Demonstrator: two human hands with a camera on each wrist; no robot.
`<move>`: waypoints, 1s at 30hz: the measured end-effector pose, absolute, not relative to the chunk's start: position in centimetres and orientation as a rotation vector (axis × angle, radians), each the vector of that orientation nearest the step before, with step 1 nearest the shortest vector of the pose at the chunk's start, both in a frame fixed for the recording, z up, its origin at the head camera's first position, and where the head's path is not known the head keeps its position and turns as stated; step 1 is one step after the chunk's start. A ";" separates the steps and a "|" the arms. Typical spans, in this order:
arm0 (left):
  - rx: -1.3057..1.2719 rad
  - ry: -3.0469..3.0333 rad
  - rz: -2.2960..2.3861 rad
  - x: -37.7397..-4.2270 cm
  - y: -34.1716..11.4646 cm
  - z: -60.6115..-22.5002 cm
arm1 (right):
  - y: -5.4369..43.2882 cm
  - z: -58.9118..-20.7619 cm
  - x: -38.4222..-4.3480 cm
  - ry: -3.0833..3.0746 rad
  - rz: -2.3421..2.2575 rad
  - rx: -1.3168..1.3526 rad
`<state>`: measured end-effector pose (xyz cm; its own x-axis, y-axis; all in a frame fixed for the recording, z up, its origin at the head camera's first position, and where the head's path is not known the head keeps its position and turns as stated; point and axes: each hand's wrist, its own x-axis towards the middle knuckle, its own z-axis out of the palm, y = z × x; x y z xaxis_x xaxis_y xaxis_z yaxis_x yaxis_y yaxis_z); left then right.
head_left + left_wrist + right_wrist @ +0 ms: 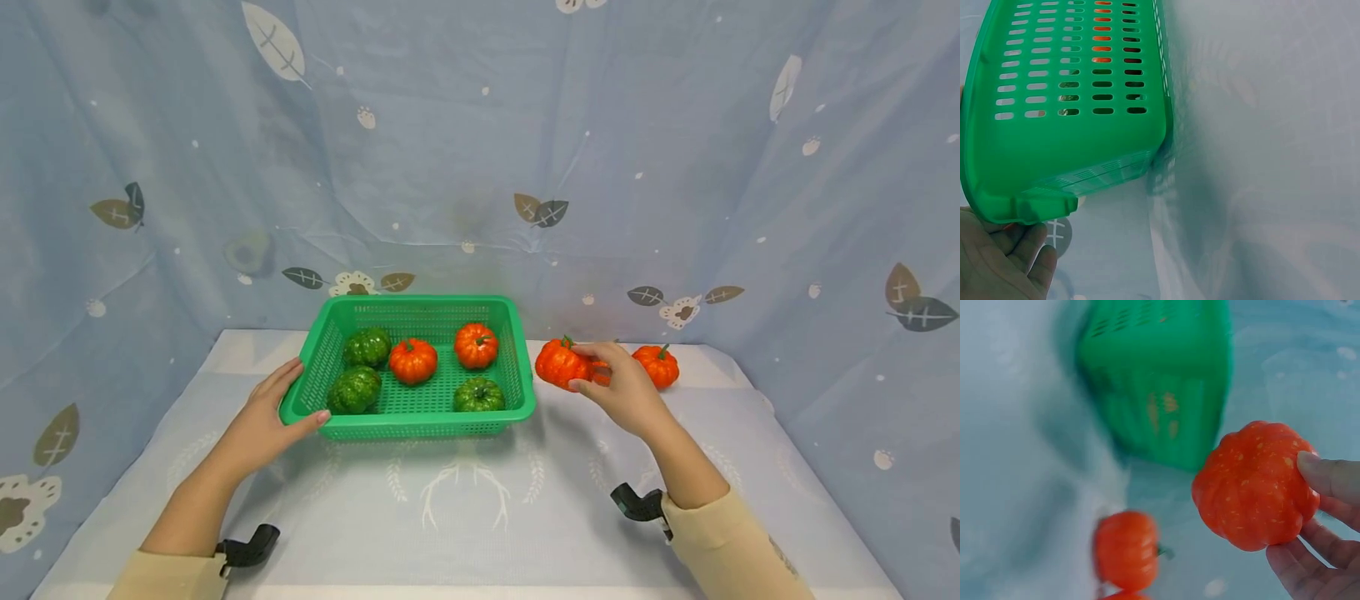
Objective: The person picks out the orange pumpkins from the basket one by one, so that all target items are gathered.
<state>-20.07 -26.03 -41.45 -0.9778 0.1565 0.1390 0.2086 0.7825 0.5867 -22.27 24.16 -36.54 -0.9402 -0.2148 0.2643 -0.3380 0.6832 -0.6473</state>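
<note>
My right hand (628, 389) holds an orange-red mini pumpkin (562, 363) between thumb and fingers, just beyond the right wall of a green plastic basket (427, 421). In the right wrist view, the held pumpkin (1254, 487) shows its ribbed, speckled side. At the basket's front left corner, my left hand (258, 425) grips the rim, thumb over the front edge and fingers along the left side. Inside the basket lie two orange pumpkins (413, 361) (476, 346) and three green ones (367, 346) (355, 390) (479, 396).
Behind my right hand another orange pumpkin (657, 367) sits on the white-covered table (480, 533), with more orange partly hidden by the fingers. A blue patterned curtain (450, 150) hangs at the back and along both sides.
</note>
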 end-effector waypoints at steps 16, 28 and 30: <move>-0.312 -2.871 -0.956 -20.1 -26.2 -41.6 | 26.7 -41.8 -24.0 -2.789 0.841 0.437; -0.298 -2.890 -0.966 -20.0 -26.0 -41.3 | 26.6 -43.0 -24.5 -2.775 0.774 0.482; -0.300 -2.891 -0.965 -19.9 -26.0 -41.2 | 26.6 -43.0 -24.5 -2.774 0.776 0.480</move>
